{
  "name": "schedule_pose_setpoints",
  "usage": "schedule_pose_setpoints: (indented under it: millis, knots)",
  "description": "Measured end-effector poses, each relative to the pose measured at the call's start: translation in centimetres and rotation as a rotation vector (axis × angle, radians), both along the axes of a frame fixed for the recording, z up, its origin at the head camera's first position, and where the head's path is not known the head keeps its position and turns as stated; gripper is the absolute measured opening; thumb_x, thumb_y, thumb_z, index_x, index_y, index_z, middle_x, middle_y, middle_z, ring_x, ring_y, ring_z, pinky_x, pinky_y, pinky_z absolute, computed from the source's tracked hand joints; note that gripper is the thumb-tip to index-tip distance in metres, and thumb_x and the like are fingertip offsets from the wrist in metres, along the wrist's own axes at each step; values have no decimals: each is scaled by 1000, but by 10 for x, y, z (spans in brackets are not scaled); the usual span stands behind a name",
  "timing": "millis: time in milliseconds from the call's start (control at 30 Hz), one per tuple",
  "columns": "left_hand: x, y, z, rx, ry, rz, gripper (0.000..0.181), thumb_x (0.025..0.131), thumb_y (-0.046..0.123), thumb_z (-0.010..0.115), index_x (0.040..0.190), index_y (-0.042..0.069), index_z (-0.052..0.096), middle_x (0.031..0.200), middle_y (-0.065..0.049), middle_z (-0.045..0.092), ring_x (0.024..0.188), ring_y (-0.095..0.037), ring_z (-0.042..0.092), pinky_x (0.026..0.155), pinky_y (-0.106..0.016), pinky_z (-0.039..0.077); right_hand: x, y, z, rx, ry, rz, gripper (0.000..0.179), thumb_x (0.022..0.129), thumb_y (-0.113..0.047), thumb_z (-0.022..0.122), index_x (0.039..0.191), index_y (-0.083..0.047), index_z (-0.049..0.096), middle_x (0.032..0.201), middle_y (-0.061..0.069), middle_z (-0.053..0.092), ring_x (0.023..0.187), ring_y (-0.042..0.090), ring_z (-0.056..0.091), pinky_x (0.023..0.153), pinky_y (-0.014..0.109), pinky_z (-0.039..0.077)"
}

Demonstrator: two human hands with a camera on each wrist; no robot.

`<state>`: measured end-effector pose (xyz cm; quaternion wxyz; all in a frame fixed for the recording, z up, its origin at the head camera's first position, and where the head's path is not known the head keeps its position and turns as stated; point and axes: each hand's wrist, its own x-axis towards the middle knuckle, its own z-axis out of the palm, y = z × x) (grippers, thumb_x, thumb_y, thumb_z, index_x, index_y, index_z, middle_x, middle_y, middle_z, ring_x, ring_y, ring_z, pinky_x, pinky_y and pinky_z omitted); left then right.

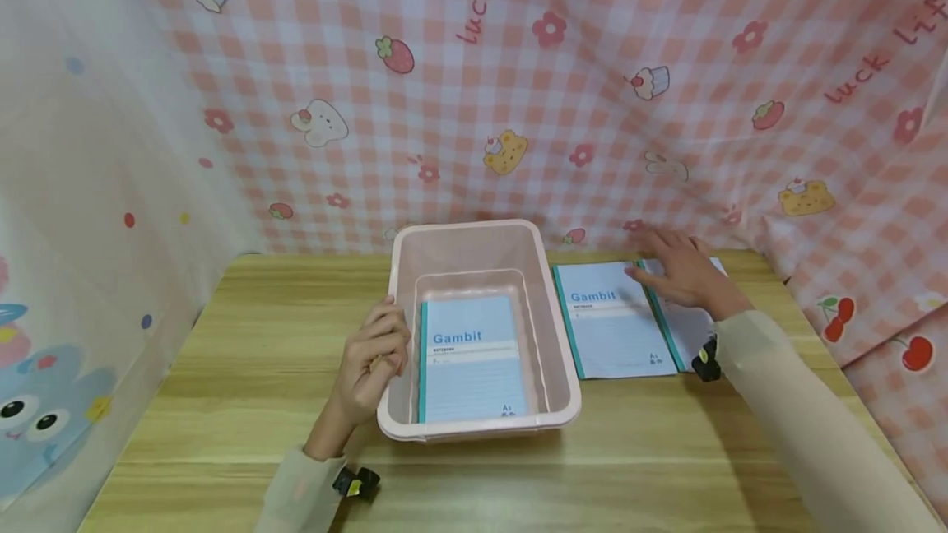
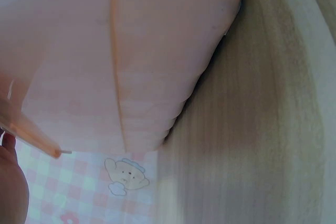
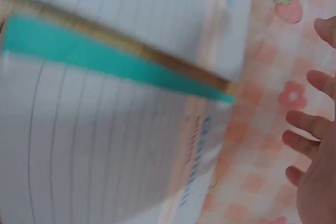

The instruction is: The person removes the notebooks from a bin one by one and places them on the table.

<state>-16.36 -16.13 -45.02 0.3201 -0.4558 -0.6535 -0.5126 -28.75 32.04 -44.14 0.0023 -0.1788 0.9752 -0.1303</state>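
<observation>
A pale pink plastic basin [image 1: 559,352] stands mid-table, and a light blue Gambit notebook [image 1: 474,385] with a green spine lies flat inside it. My left hand [image 1: 370,356] grips the basin's left rim; in the left wrist view the basin's outer wall [image 2: 157,51] fills much of the picture. To the right of the basin lie two more notebooks side by side, a nearer one [image 1: 615,336] and a farther-right one [image 1: 685,327]. Over these two my right hand [image 1: 681,266] hovers with fingers spread, holding nothing. Part of the right-hand notebook is hidden by that hand and wrist.
The wooden table [image 1: 259,368] carries everything. A pink checked cloth [image 1: 444,122] hangs behind the table's back edge, and a white patterned cloth [image 1: 96,187] hangs at the left. More checked cloth borders the right side.
</observation>
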Motion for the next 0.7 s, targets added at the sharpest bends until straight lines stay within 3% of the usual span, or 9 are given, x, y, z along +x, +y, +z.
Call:
schedule_pose_setpoints:
  millis: [300,533,700]
  knots:
    - [-2,1,-2,0,-10,-9,28,76,-8,38,59,14,44,72,-5,48,83,-25,44,102,-43,31,12,-23,17,9,9,7,76,98,-63,50,159,-22,33,167,14,25,153,45,19,115,71,11]
    - [0,-1,-2,-10,-55,20,25,74,-6,39,59,14,44,72,-5,49,84,-24,45,110,-46,32,20,-41,31,-6,-22,10,79,96,-66,51,162,-27,28,171,15,14,157,45,8,118,69,4]
    - [0,-2,-2,-8,-51,15,26,72,-7,38,59,14,45,72,-5,49,85,-26,45,104,-44,32,26,-56,41,-27,-6,24,80,95,-66,52,161,-30,27,172,15,12,157,45,7,120,69,2]
